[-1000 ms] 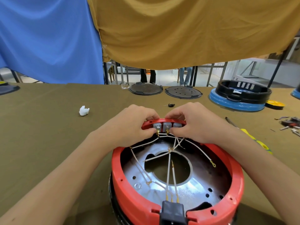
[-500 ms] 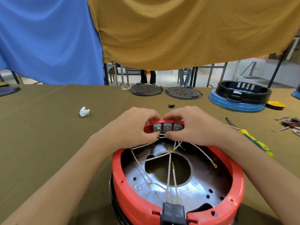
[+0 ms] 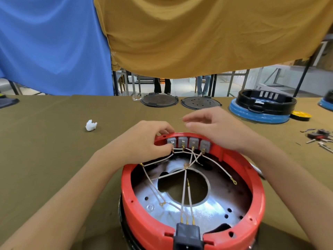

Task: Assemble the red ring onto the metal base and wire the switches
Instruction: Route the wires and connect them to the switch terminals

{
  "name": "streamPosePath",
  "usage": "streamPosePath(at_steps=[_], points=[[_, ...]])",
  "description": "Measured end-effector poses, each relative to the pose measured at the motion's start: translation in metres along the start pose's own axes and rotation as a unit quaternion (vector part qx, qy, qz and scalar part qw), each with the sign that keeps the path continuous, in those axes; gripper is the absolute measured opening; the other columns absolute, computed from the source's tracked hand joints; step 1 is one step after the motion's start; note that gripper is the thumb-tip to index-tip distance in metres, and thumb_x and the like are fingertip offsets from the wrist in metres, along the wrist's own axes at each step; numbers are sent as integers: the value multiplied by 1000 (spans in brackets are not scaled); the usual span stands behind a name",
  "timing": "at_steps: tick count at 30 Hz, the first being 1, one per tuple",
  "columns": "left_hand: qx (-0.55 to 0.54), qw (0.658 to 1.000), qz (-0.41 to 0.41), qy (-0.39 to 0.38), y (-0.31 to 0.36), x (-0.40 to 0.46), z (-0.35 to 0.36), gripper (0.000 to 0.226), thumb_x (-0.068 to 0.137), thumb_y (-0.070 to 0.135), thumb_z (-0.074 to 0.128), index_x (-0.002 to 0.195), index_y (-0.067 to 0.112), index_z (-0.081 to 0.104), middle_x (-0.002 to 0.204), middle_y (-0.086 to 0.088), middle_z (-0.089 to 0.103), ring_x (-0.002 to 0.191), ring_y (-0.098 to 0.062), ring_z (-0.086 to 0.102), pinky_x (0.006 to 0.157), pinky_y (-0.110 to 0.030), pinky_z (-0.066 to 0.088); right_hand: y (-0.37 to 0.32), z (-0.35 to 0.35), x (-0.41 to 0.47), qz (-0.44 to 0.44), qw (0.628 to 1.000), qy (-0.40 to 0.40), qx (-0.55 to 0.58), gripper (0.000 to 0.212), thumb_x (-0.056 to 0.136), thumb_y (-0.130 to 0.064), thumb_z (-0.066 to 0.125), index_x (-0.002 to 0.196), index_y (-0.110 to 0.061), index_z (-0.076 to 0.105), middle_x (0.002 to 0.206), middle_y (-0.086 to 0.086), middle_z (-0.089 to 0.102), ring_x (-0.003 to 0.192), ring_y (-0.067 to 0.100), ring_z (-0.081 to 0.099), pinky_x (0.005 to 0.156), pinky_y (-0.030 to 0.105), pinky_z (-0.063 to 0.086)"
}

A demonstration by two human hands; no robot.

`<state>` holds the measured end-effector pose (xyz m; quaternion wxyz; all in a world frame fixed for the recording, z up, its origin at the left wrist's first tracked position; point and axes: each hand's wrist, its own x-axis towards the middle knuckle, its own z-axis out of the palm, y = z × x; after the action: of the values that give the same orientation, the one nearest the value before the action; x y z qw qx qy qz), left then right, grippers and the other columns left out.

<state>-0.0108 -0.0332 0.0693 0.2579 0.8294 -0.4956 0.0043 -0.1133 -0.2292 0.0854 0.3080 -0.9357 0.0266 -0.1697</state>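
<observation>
Right hand (image 3: 218, 130) has lifted off the switches (image 3: 188, 142), now hovering above them, fingers loosely spread, holding nothing | left hand (image 3: 144, 141) pinches a white wire (image 3: 177, 150) at the leftmost switch | red ring (image 3: 255, 177) sits on the metal base (image 3: 207, 210); four switches line the ring's far wall

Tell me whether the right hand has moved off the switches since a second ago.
Yes. The right hand has lifted up and away from the grey switches on the red ring, now hovering open above its far rim.

Left hand (image 3: 144, 141) gripping red ring (image 3: 255, 177), right hand (image 3: 214, 129) lifted above switches (image 3: 188, 142)
</observation>
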Motion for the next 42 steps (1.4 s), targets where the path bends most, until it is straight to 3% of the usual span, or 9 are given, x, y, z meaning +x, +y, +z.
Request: streamPosePath(at_steps=[3, 7, 13, 23, 27, 30, 34, 39, 42], points=[[-30, 999, -15, -2, -3, -1, 0, 31, 91, 29, 66, 120, 35, 62, 110, 20, 67, 87, 4, 65, 79, -13, 50, 5, -19, -2, 41, 996, -15, 75, 26, 90, -23, 65, 114, -34, 72, 105, -20, 73, 93, -9, 65, 88, 22, 51], [-25, 1000, -15, -4, -2, 0, 1, 27, 91, 26, 64, 117, 35, 65, 108, 19, 69, 85, 5, 64, 82, -18, 52, 9, -20, -5, 62, 991, -110, 34, 37, 83, -15, 73, 116, -29, 70, 106, -14, 73, 92, -8, 67, 83, 17, 51], [-14, 1000, -15, 0, -2, 0, 1, 26, 93, 25, 64, 116, 36, 65, 106, 18, 69, 84, 5, 64, 82, -21, 52, 3, -4, -4, 25, 994, -72, -84, 36, 76, -23, 71, 111, -33, 71, 96, -18, 70, 85, -5, 66, 74, 17, 54], [-5, 1000, -15, -2, 0, 0, 0, 27, 93, 26, 64, 117, 37, 65, 105, 19, 69, 85, 5, 64, 82, -20, 52, 5, -5, -3, 10, 992, -72, -106, 36, 79, -23, 72, 115, -31, 72, 99, -17, 72, 88, -6, 65, 69, 6, 49], [-48, 998, -28, -1, -4, 0, 0, 25, 92, 24, 67, 114, 36, 68, 102, 18, 70, 85, 2, 67, 81, -22, 54, 11, -20, -4, 48, 989, -102, 92, 33, 87, -27, 71, 120, -29, 70, 105, -13, 75, 97, -1, 69, 80, 13, 52], [-126, 990, -55, 7, -9, 0, -1, 22, 91, 19, 70, 107, 34, 71, 99, 15, 75, 87, -5, 71, 85, -30, 56, 28, -34, 2, 109, 962, 47, 248, 19, 95, -24, 60, 108, -21, 74, 100, -2, 77, 100, 17, 71, 85, 30, 58], [-247, 962, -108, -29, -17, -3, -8, 27, 93, 13, 64, 106, 35, 74, 105, 16, 76, 93, -8, 73, 85, -29, 56, 64, -29, 8, 194, 963, 155, 108, 23, 95, -7, 53, 103, -18, 71, 103, 1, 73, 97, 20, 67, 79, 31, 55], [-291, 950, -115, 14, -20, -4, -1, 31, 91, 5, 66, 97, 33, 78, 103, 5, 77, 95, -13, 73, 90, -32, 54, 99, -16, 11, 216, 964, 43, -147, 52, 89, 0, 54, 134, -25, 58, 139, 5, 56, 129, 25, 49, 104, 40, 44], [-312, 940, -123, 66, -20, -1, 4, 25, 87, 0, 69, 95, 21, 79, 96, 0, 78, 91, -16, 74, 86, -27, 55, 115, -6, 13, 202, 949, -8, -244, 34, 97, -11, 54, 128, -23, 63, 134, 8, 61, 123, 29, 54, 103, 42, 46]])
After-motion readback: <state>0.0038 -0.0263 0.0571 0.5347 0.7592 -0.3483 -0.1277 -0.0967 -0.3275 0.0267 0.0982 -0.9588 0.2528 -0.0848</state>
